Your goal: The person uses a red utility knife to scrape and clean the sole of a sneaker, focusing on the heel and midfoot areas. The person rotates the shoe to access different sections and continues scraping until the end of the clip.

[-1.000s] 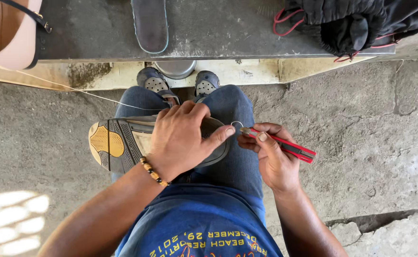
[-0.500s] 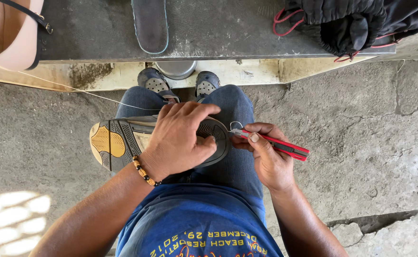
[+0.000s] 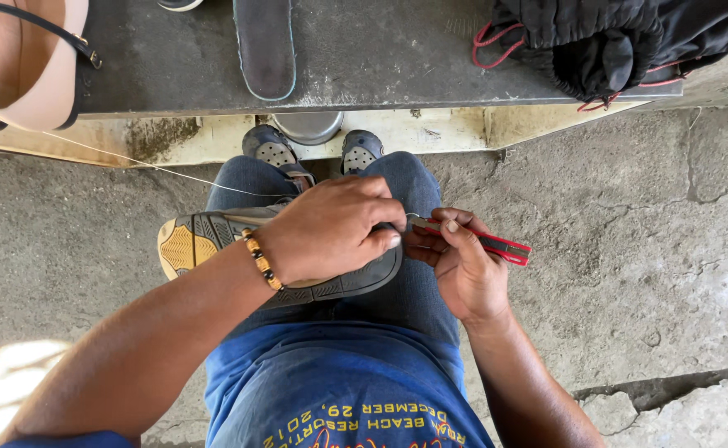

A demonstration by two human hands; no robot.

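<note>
The left hand (image 3: 331, 228) clamps the shoe (image 3: 215, 241) while the right hand (image 3: 455, 257), gripping a red-handled awl (image 3: 484, 242), has pushed in closer to the sole's edge.

No pkgs, labels, signs or screens in view.
</note>
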